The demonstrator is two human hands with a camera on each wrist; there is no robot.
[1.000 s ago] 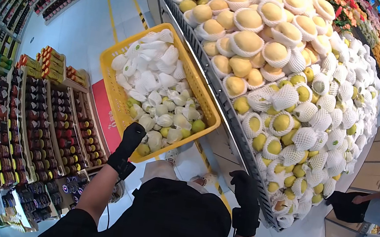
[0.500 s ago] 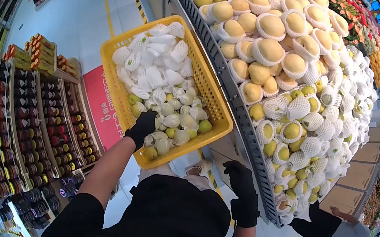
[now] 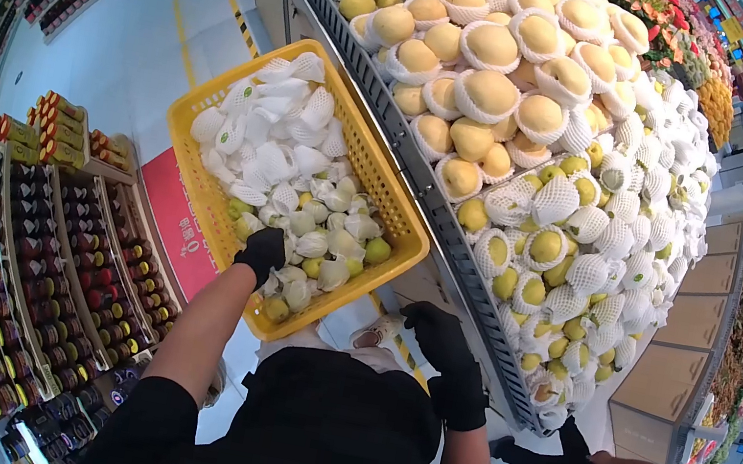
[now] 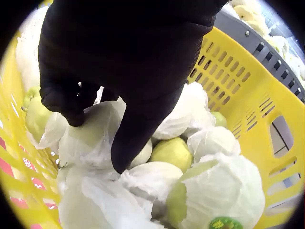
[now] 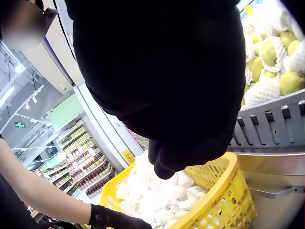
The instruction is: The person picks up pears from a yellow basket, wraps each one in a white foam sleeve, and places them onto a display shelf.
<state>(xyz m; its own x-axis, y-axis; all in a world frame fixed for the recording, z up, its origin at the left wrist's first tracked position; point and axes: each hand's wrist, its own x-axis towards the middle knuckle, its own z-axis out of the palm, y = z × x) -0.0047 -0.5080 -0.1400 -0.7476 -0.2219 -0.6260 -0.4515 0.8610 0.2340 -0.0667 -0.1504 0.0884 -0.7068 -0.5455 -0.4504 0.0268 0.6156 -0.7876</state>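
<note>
In the head view, the black-gloved left hand (image 3: 263,251) reached into the near left part of a yellow basket (image 3: 396,205), among fruits in thin white wraps (image 3: 344,245); a heap of white foam nets (image 3: 274,135) filled the far end. The black-gloved right hand (image 3: 437,338) hung just beside the basket, near a grey rack (image 3: 460,248) of foam-netted fruit (image 3: 485,98). In the left wrist view, the left hand's thumb and fingers grasped one wrapped fruit (image 4: 93,136) inside the basket; near it lay a bare yellow-green fruit (image 4: 172,153) and another wrapped fruit (image 4: 233,188) bearing a green sticker (image 4: 226,223). In the right wrist view, the right hand's fingers drooped, loosely bent, released and holding nothing.
</note>
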